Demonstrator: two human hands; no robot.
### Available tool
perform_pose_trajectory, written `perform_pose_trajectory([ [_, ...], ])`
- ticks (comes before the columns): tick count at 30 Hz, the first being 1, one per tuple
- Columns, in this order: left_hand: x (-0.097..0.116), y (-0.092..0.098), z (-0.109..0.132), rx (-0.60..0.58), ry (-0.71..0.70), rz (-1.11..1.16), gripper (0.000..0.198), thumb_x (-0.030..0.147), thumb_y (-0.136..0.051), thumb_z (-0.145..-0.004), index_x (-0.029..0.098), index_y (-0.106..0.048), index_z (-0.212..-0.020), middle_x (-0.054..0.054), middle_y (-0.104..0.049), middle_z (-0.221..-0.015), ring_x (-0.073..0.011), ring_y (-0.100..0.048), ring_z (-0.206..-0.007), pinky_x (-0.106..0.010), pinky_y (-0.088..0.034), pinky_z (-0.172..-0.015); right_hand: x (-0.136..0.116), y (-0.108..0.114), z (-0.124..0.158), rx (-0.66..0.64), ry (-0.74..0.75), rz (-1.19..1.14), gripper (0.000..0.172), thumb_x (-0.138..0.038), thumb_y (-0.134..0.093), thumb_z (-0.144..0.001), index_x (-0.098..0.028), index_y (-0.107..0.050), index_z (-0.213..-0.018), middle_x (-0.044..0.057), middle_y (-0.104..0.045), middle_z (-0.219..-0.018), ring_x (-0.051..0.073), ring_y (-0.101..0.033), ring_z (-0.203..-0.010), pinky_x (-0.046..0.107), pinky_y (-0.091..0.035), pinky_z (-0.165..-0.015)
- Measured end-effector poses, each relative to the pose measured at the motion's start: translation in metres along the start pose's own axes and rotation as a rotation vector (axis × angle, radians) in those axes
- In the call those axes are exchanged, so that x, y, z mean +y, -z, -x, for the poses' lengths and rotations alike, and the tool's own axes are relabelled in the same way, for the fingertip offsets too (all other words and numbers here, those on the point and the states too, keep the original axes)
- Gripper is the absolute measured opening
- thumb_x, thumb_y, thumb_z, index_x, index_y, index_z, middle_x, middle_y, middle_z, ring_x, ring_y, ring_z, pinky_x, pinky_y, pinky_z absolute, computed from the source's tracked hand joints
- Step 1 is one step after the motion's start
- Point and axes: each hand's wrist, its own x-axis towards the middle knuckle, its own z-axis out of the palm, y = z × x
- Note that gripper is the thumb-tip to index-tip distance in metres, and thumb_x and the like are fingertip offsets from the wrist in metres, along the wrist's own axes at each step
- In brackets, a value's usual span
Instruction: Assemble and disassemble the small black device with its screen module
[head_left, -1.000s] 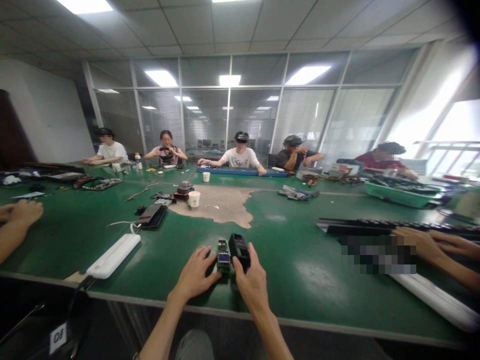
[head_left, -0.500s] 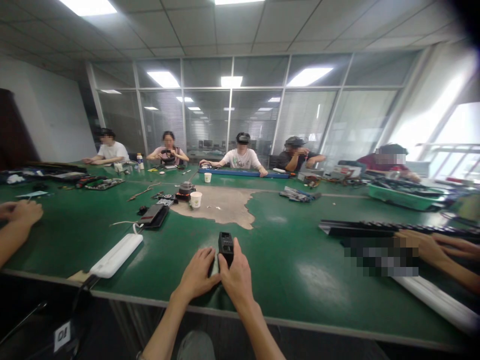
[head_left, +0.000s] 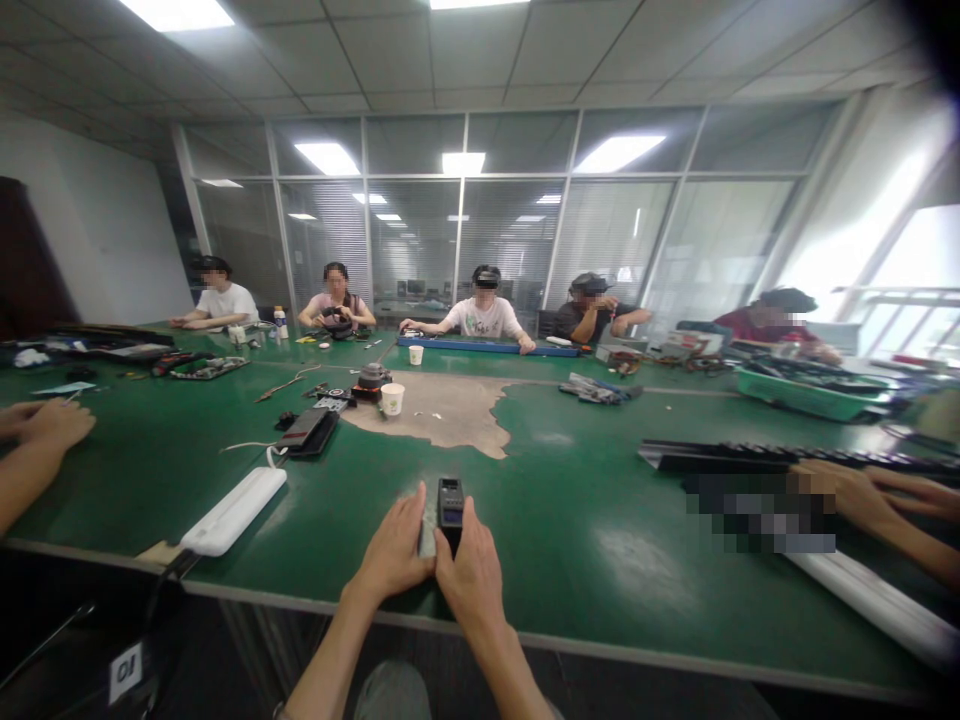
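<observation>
so the right hand is gripping a little black case, thumb and fingers around its sides, near the middle of the green table's front edge. left hand is curving against a pale flat piece just beside it, can't tell if it's gripping. a white power strip is lying left, nearing that same edge.

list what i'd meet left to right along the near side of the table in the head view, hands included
A co-worker's hands, long white block, left hand, black case, right hand, another co-worker's hands.
</observation>
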Motion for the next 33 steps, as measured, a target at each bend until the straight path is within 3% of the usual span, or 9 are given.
perform_pose_trajectory([
  [9, -0.001, -0.002, 0.000, -0.022, 0.014, -0.034, 0.093, 0.026, -0.057, -0.072, 0.016, -0.005, -0.149, -0.015, -0.039, -0.143, -0.0300, -0.038, -0.129, -0.049, -0.031, -0.108, 0.001, 0.003, -0.002, -0.040, -0.055, 0.054, 0.069, -0.043, -0.049, -0.086, -0.002, -0.032, -0.140, 0.022, -0.056, -0.124, 0.031, -0.055, -0.108, 0.042, -0.043, -0.091],
  [15, 0.001, -0.003, 0.000, 0.004, -0.002, -0.045, 0.090, 0.034, -0.058, -0.076, 0.017, -0.007, -0.149, -0.015, -0.040, -0.142, -0.0300, -0.039, -0.128, -0.050, -0.032, -0.108, -0.002, 0.006, -0.006, -0.091, -0.125, 0.043, 0.062, -0.041, -0.048, -0.087, -0.003, -0.040, -0.135, 0.020, -0.063, -0.113, 0.030, -0.060, -0.101, 0.039, -0.045, -0.085],
  [23, 0.000, -0.001, -0.002, -0.037, 0.042, -0.040, 0.098, 0.053, -0.065, -0.072, 0.014, -0.017, -0.147, -0.017, -0.036, -0.146, -0.0309, -0.037, -0.131, -0.048, -0.032, -0.109, -0.011, 0.028, -0.026, -0.026, -0.210, -0.114, 0.065, -0.046, -0.047, -0.087, -0.007, -0.038, -0.138, 0.019, -0.059, -0.121, 0.028, -0.057, -0.109, 0.038, -0.043, -0.090],
  [28, 0.003, 0.001, -0.002, -0.077, 0.084, -0.058, 0.100, 0.062, -0.064, -0.071, 0.012, -0.020, -0.146, -0.018, -0.032, -0.148, -0.0327, -0.033, -0.134, -0.048, -0.029, -0.111, 0.013, 0.040, -0.031, 0.030, -0.265, -0.087, 0.067, -0.048, -0.048, -0.086, -0.007, -0.037, -0.139, 0.020, -0.057, -0.123, 0.029, -0.054, -0.112, 0.038, -0.042, -0.091],
  [33, 0.003, 0.001, -0.002, -0.064, 0.086, -0.059, 0.100, 0.063, -0.062, -0.072, 0.012, -0.019, -0.146, -0.018, -0.032, -0.148, -0.0320, -0.033, -0.134, -0.047, -0.028, -0.111, 0.041, 0.037, -0.019, 0.004, -0.239, -0.004, 0.066, -0.045, -0.048, -0.086, -0.004, -0.040, -0.136, 0.020, -0.058, -0.120, 0.030, -0.055, -0.109, 0.039, -0.041, -0.093],
])
